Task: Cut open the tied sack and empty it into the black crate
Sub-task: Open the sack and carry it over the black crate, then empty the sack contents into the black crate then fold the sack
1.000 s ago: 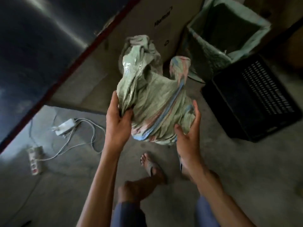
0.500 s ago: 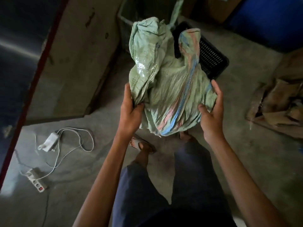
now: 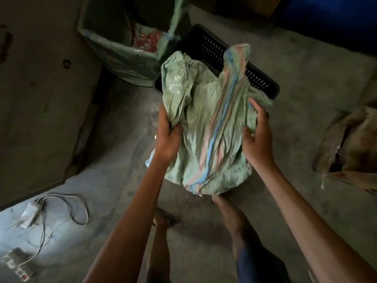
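— Hands, status? 
— Left hand (image 3: 166, 139) is gripping the left side of the green sack (image 3: 206, 127), thumb pinching the fabric; right hand (image 3: 258, 137) is clasping the right side.
— Sack, location? 
— It is hanging crumpled above the floor (image 3: 204, 231), in front of the black crate (image 3: 214, 52), overlapping its near rim.
— Other items? 
— An open lined bin (image 3: 124, 50) is standing just left of the crate; a white cable (image 3: 77, 209) is lying at lower left.
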A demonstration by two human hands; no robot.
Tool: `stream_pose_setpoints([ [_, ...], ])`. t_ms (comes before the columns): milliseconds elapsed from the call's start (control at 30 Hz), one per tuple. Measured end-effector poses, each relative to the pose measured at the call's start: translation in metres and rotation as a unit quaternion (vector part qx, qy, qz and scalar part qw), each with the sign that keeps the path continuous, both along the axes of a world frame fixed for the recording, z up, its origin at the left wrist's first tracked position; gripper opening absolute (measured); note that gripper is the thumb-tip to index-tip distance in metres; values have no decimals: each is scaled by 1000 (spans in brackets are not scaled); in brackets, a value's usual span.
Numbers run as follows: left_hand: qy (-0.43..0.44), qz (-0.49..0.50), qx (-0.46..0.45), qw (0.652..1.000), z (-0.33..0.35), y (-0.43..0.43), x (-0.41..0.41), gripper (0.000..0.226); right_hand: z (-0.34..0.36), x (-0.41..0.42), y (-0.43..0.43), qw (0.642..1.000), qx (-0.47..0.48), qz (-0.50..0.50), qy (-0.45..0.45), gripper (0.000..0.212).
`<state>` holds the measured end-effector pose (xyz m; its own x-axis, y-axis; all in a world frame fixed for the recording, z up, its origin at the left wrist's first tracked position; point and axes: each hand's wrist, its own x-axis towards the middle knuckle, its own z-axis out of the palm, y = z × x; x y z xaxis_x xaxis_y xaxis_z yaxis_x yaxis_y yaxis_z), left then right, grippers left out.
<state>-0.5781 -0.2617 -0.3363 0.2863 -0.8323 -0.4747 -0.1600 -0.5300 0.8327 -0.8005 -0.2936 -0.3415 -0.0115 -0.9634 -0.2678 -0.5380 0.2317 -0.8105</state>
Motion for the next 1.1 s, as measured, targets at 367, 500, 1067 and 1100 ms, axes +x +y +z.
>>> stream_pose_setpoints([
  [367, -245, -122, 192, 943, -141, -121, -24, 96, -152, -13, -102, 962, 129, 72, 228, 83],
  [500, -330, -255, 169, 893, -160, -97, -34, 80, -172, -17, -74, 939, 44, 192, 282, 70],
  [1067, -343, -318, 51, 882, -237, -39, -6, 58, -265, -36, 18, 908, 84, 305, 274, 53],
  [1100, -344, -293, 45, 891, -226, -29, -1, 58, -252, -41, 20, 911, 57, 303, 274, 51],
])
